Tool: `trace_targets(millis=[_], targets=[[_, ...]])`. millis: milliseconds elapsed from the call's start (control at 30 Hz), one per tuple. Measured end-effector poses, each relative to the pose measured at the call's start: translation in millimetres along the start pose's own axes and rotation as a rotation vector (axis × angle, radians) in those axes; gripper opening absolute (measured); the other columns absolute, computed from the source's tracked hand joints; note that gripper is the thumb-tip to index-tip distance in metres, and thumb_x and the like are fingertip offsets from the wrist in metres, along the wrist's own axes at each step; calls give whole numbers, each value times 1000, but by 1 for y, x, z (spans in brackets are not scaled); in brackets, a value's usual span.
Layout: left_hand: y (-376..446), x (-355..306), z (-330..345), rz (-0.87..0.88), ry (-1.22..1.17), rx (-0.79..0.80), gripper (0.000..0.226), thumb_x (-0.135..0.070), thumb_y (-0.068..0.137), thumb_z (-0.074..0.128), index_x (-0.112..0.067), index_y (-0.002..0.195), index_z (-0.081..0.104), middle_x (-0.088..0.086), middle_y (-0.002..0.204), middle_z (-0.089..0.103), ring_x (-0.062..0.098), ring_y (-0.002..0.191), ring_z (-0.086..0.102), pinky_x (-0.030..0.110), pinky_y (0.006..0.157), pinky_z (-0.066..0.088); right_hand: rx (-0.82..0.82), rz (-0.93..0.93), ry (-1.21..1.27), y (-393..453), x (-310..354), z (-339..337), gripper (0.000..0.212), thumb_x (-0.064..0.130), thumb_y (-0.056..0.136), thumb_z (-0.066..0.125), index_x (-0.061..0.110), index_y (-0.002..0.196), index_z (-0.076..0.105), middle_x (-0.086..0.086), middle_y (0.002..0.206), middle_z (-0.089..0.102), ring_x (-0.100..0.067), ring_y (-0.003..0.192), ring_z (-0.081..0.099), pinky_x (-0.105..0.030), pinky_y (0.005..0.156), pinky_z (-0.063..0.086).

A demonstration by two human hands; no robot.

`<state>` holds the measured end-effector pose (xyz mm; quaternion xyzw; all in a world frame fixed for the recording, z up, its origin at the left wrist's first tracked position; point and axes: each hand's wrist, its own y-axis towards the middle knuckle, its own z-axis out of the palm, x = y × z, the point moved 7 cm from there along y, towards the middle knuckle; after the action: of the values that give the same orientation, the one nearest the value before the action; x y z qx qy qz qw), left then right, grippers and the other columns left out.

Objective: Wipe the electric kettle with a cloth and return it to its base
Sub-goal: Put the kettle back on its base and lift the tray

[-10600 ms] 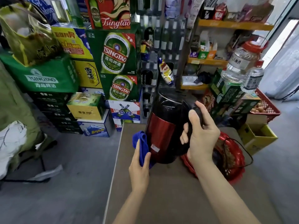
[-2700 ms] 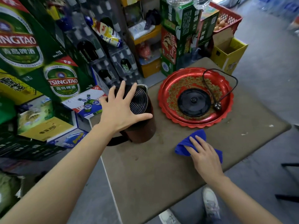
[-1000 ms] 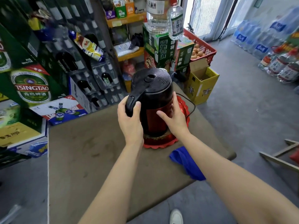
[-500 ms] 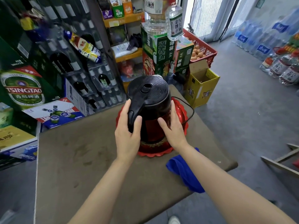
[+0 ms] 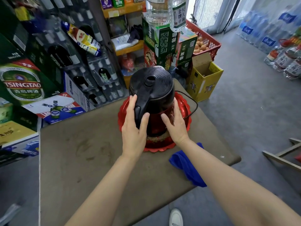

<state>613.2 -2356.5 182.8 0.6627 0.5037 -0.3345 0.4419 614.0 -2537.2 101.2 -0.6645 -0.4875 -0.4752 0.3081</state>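
Head camera view, looking down: an electric kettle (image 5: pixel 151 98), black on top with a red body, is held upright over a red tray (image 5: pixel 184 111) on a brown counter (image 5: pixel 91 160). The left hand (image 5: pixel 134 128) is wrapped around the black handle, with the fingers behind the handle and the thumb (image 5: pixel 145 118) in front. The right hand (image 5: pixel 175 123) is pressed flat against the red side of the body, fingers together and nothing pinched. The base is hidden beneath the kettle, so it cannot be told whether the kettle is fully seated. A black cord (image 5: pixel 193 103) is seen curving round the far right of the tray. A blue cloth (image 5: pixel 187 165) is left lying at the near right edge of the counter, partly hanging over, just beside the tray and under the right forearm.

The wiping appears to be done, and the seating step is judged to be in hand. For a good finish, the kettle should be kept level, centred over the base connector, lowered straight and turned slightly until it settles. The cord should be kept clear of the underside.
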Motion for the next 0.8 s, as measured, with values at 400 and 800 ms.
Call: trace_targets(millis=[400,800], targets=[[-5,3,-1,-6,15,49,65,-33,101,54,-39,156,20,-6,159,40,14,143,43,44,115,41,55,-13,-15,0,-3,0,86,64,89,55,40,155,6,11,161,26,-8,149,23,-49,118,31],[-19,8,0,-27,9,75,65,-43,99,47,-61,148,8,-12,164,29,9,149,31,42,119,36,10,17,-39,-14,-7,8,82,58,92,54,38,156,6,11,163,21,-5,149,18,-43,120,26]])
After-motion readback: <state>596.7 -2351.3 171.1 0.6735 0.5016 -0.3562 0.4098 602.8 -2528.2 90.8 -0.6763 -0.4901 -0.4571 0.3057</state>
